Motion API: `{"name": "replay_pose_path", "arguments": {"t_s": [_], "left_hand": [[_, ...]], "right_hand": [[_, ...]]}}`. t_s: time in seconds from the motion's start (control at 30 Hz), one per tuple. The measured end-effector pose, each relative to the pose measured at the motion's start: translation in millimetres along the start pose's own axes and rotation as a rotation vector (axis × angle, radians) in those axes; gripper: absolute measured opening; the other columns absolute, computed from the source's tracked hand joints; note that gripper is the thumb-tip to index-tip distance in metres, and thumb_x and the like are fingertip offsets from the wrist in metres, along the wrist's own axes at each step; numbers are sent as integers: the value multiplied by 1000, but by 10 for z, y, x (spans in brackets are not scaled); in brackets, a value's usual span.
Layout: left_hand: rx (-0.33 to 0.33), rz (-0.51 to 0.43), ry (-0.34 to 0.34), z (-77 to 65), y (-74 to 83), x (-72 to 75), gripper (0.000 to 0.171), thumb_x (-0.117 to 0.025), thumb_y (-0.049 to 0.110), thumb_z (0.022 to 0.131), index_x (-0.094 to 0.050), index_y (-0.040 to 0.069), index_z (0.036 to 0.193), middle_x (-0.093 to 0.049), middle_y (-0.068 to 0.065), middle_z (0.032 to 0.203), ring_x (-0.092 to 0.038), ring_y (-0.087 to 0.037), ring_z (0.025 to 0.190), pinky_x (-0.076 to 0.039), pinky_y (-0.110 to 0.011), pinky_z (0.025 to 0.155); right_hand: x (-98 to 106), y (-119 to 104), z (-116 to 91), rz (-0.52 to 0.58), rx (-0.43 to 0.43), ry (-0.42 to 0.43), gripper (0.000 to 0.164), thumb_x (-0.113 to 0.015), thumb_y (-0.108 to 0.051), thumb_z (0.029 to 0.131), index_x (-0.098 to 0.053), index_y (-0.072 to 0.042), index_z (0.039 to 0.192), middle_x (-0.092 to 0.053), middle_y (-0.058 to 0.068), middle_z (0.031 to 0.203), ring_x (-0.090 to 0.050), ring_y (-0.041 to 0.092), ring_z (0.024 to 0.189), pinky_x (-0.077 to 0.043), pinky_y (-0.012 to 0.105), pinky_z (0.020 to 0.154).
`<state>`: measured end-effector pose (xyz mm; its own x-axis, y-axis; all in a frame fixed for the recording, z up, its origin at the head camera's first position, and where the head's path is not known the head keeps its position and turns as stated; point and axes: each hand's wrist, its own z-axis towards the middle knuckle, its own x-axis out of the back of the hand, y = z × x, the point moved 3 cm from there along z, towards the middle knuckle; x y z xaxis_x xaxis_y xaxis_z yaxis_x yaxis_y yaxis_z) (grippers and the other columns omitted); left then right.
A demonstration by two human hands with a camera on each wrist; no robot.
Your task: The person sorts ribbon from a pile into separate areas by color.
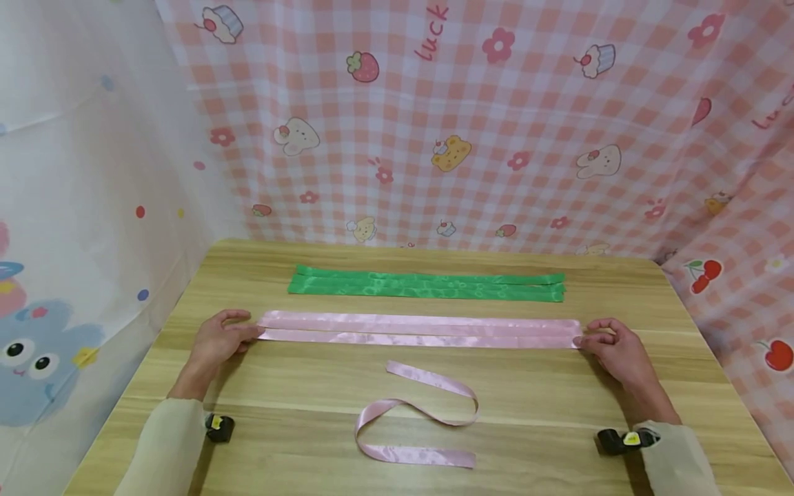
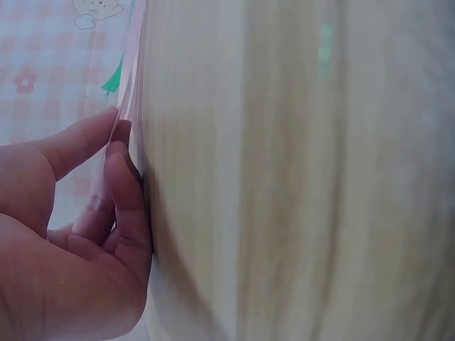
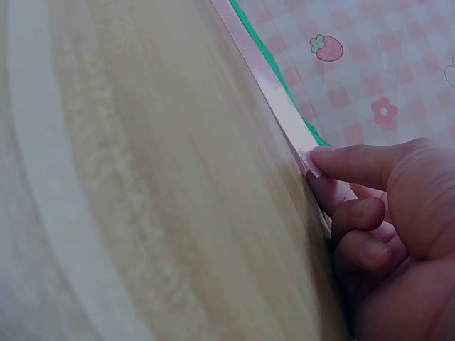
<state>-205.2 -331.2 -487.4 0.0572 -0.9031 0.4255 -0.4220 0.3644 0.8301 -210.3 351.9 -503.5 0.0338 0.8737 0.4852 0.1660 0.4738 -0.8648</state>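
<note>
Pink satin ribbon strips (image 1: 422, 329) lie lengthwise across the table, side by side. At their left end my left hand (image 1: 222, 336) pinches the end of a strip between thumb and fingers; the left wrist view shows this pinch (image 2: 92, 213) close up. My right hand (image 1: 619, 348) pinches the opposite end, and in the right wrist view the thumb and a finger of that hand (image 3: 398, 206) meet on the pink ribbon (image 3: 281, 106). Nearer to me, a loose pink ribbon (image 1: 417, 406) lies in an S-curve, touched by neither hand.
Green ribbon strips (image 1: 428, 284) lie parallel behind the pink ones. The wooden table (image 1: 298, 406) reaches back to a checked pink curtain (image 1: 397, 124). A white printed curtain (image 1: 93, 172) hangs at the left. Black wrist cameras (image 1: 220, 428) sit near both cuffs.
</note>
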Motion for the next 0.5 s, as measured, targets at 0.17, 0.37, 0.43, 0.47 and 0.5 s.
{"name": "replay_pose_path", "arguments": {"t_s": [0.17, 0.37, 0.43, 0.47, 0.5], "left_hand": [[-16, -28, -7, 6, 18, 8, 65, -76, 22, 89, -44, -1, 140, -68, 17, 81, -60, -5, 69, -52, -22, 63], [-113, -5, 26, -65, 42, 22, 63, -73, 18, 91, -41, -4, 141, -68, -12, 115, -62, 0, 75, -55, -23, 65], [-171, 47, 58, -127, 84, 17, 61, -73, 19, 91, -44, -3, 139, -62, -22, 124, -60, 2, 78, -54, -22, 66], [-204, 67, 68, -164, 115, 6, 59, -73, 18, 91, -45, -3, 138, -60, -25, 126, -59, 2, 79, -53, -22, 65], [-237, 77, 67, -200, 147, -13, 57, -73, 17, 91, -46, -3, 137, -59, -26, 126, -58, 2, 79, -52, -21, 64]], "right_hand": [[-3, -24, -13, -4, -25, 15, 33, -72, -17, 92, -49, -4, 111, -60, -21, 68, -41, 0, 53, -36, 22, 46], [-23, -138, -91, -108, 43, 60, 36, -71, -16, 93, -48, 1, 116, -62, -10, 85, -51, -2, 66, -45, 22, 54], [-46, -237, -146, -175, 96, 82, 36, -69, -16, 94, -49, 3, 117, -63, 2, 94, -52, -1, 71, -46, 23, 56], [-66, -297, -177, -203, 123, 85, 36, -68, -16, 94, -49, 3, 117, -62, 8, 98, -52, 0, 71, -46, 23, 55], [-89, -364, -208, -216, 145, 83, 35, -67, -16, 95, -49, 4, 118, -61, 14, 101, -51, 2, 70, -46, 24, 54]]}}
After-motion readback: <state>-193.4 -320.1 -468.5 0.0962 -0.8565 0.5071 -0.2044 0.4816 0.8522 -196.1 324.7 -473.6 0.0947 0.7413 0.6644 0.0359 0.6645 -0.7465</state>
